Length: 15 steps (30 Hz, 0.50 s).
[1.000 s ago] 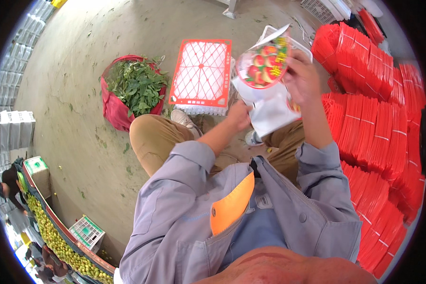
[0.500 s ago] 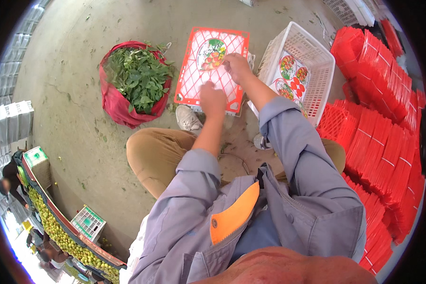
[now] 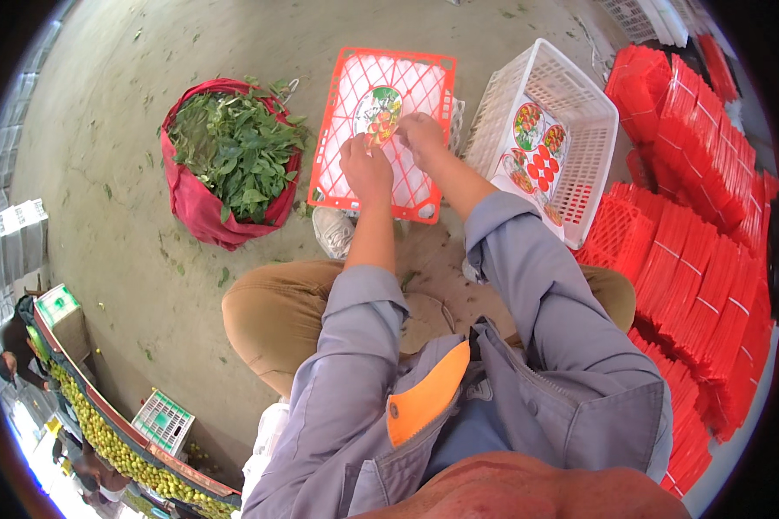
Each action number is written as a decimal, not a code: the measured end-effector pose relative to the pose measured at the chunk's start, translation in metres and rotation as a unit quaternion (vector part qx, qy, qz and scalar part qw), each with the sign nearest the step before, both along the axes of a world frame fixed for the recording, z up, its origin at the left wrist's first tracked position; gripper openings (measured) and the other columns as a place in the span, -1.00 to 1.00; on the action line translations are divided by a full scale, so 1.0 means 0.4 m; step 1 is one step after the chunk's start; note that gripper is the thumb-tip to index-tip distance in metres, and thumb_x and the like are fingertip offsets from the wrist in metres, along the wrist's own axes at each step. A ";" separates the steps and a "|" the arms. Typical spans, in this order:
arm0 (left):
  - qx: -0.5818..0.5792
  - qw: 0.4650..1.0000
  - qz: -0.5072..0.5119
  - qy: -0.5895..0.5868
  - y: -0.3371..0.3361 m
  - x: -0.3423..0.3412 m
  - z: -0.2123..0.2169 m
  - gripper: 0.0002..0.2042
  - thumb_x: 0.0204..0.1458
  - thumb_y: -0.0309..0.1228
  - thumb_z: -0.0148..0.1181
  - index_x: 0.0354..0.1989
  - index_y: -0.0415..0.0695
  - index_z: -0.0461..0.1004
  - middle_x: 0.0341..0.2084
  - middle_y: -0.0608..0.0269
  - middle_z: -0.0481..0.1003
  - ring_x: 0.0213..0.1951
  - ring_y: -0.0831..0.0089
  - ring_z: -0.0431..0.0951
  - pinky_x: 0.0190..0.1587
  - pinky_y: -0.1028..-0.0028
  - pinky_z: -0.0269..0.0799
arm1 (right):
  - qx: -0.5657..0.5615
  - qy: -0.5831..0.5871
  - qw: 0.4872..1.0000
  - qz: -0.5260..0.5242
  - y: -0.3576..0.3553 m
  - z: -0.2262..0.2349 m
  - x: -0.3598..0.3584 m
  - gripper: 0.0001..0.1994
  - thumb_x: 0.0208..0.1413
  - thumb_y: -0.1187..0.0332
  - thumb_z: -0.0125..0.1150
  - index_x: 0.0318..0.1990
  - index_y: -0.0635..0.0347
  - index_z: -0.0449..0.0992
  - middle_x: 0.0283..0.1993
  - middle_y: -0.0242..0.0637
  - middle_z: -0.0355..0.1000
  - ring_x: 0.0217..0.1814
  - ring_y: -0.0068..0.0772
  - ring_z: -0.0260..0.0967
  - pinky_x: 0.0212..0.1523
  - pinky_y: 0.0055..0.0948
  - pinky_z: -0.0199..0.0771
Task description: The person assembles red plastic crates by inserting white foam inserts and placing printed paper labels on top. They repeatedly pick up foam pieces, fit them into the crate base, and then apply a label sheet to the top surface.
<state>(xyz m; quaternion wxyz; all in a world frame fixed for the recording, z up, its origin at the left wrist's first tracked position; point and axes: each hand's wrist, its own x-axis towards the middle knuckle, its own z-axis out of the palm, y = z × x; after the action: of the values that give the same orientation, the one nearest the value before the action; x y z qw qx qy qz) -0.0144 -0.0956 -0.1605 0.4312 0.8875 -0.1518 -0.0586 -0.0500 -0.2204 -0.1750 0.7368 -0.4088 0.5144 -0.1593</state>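
An oval printed label [image 3: 377,111] with a colourful picture lies on a red plastic lattice lid [image 3: 336,86]. White material shows through the lid's openings, and part of a white crate [image 3: 457,117] shows beneath its right side. My left hand [image 3: 368,171] is closed at the label's lower edge, thumb and fingers drawn together. At the label's lower right edge, my right hand [image 3: 424,141] is closed in a pinch. The fingertips of both hands partly hide this edge, so how they grip it is not fully visible.
A white basket [image 3: 593,156] at right holds more printed labels [image 3: 541,164]. Red lattice lids [image 3: 692,259] stand in bundled stacks beyond it. At left sits a red sack [image 3: 190,203] of leafy greens [image 3: 242,156]. Lower left, people stand beside a long bin of round green fruit [image 3: 121,441].
The lid's near edge has shifted toward me and slightly left. My left hand has moved up to the label; my right hand has come slightly nearer, at its lower right edge.
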 end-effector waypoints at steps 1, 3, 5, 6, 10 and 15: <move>0.002 1.000 -0.011 -0.001 -0.004 0.001 -0.010 -0.68 0.12 -0.42 0.15 0.04 -0.21 0.55 0.04 -0.08 0.45 0.07 -0.05 0.44 0.13 0.09 0.37 | 0.001 0.000 1.000 -0.004 -0.001 -0.005 -0.001 -0.85 0.15 0.41 0.25 -0.16 0.22 0.47 -0.21 -0.31 0.48 -0.18 -0.43 0.47 -0.22 -0.44 0.42; 0.014 0.999 -0.028 0.004 -0.008 0.002 -0.033 -0.69 0.13 -0.40 0.14 0.04 -0.19 0.56 0.06 -0.07 0.45 0.06 -0.07 0.44 0.13 0.08 0.37 | -0.003 0.012 1.000 -0.004 -0.001 -0.014 -0.003 -0.84 0.13 0.41 0.27 -0.18 0.23 0.48 -0.24 -0.30 0.50 -0.19 -0.44 0.48 -0.22 -0.44 0.45; 0.038 0.998 -0.038 0.022 -0.006 0.001 -0.055 -0.70 0.14 -0.38 0.14 0.01 -0.17 0.59 0.07 -0.08 0.46 0.07 -0.07 0.44 0.13 0.08 0.37 | -0.018 0.029 0.999 0.002 0.000 -0.024 -0.007 -0.85 0.10 0.42 0.29 -0.21 0.24 0.49 -0.26 -0.29 0.51 -0.23 -0.43 0.49 -0.24 -0.44 0.47; 0.044 0.998 -0.044 0.011 -0.004 0.003 -0.065 -0.70 0.13 -0.38 0.15 0.01 -0.17 0.59 0.07 -0.08 0.46 0.07 -0.07 0.44 0.14 0.08 0.37 | -0.032 0.039 0.999 0.010 0.000 -0.029 -0.008 -0.85 0.09 0.42 0.30 -0.23 0.25 0.50 -0.27 -0.28 0.51 -0.25 -0.43 0.50 -0.25 -0.43 0.49; 0.073 0.995 -0.063 -0.003 0.006 0.005 -0.081 -0.69 0.12 -0.39 0.16 0.02 -0.16 0.59 0.11 -0.07 0.46 0.09 -0.07 0.43 0.15 0.07 0.37 | -0.118 0.099 0.987 0.033 -0.002 -0.050 -0.013 -0.87 0.02 0.45 0.32 -0.29 0.29 0.54 -0.35 -0.24 0.54 -0.31 -0.42 0.53 -0.32 -0.42 0.54; 0.084 0.989 -0.082 -0.088 -0.039 0.022 -0.062 -0.64 0.09 -0.42 0.18 0.10 -0.15 0.55 0.17 -0.03 0.43 0.19 -0.05 0.39 0.22 0.07 0.33 | -0.262 0.180 0.943 0.098 -0.010 -0.072 -0.012 -0.85 -0.01 0.41 0.32 -0.33 0.32 0.61 -0.39 -0.17 0.59 -0.34 -0.40 0.57 -0.31 -0.36 0.55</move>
<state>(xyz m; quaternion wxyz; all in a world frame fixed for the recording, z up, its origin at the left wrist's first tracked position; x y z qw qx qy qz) -0.0055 -0.1114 -0.1851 0.3335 0.9069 -0.2558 -0.0274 -0.0549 -0.2242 -0.2037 0.5105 -0.6580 0.5358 -0.1392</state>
